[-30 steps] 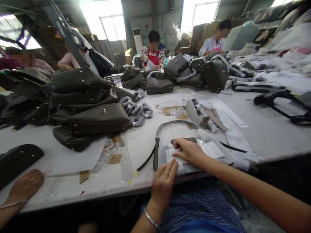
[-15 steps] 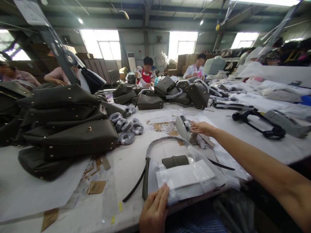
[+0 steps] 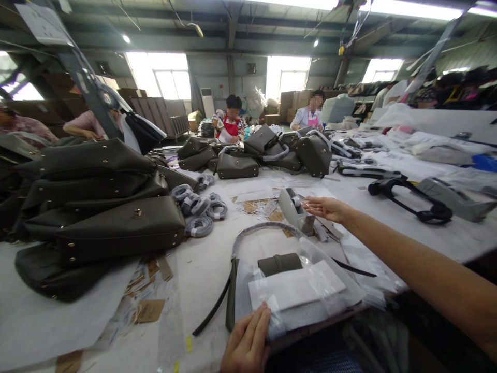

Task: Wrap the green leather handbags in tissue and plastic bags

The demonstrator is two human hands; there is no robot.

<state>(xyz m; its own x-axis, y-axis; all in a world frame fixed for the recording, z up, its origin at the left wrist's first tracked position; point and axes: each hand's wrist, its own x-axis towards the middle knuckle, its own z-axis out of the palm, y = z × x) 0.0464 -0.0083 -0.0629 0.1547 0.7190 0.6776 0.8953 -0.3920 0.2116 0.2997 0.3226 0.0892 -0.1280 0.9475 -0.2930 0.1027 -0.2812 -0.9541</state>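
Observation:
In front of me lies a dark olive handbag (image 3: 231, 295) with a wrapped handle (image 3: 267, 226) arching behind it and loose straps at both sides. Clear plastic and a white paper packet (image 3: 297, 285) cover its near face. My left hand (image 3: 248, 334) rests on the packet's lower left corner, fingers laid flat together. My right hand (image 3: 328, 208) reaches across to a grey tape dispenser (image 3: 293, 210), its fingers stretched out at the tape end. Whether a strip of tape is between the fingertips is too small to tell. A small olive rolled piece (image 3: 279, 263) sits above the packet.
Stacked olive handbags (image 3: 120, 228) rise at the left, with coiled wrapped straps (image 3: 199, 226) beside them. More handbags (image 3: 237, 165) stand farther back. A second dispenser (image 3: 456, 197) and a black frame-like object (image 3: 411, 202) lie at the right. Paper tags (image 3: 149, 311) litter the table. Co-workers (image 3: 233, 122) sit beyond.
The view has shifted slightly. My right hand stays at the tape dispenser and my left hand stays on the packet, with hardly any movement.

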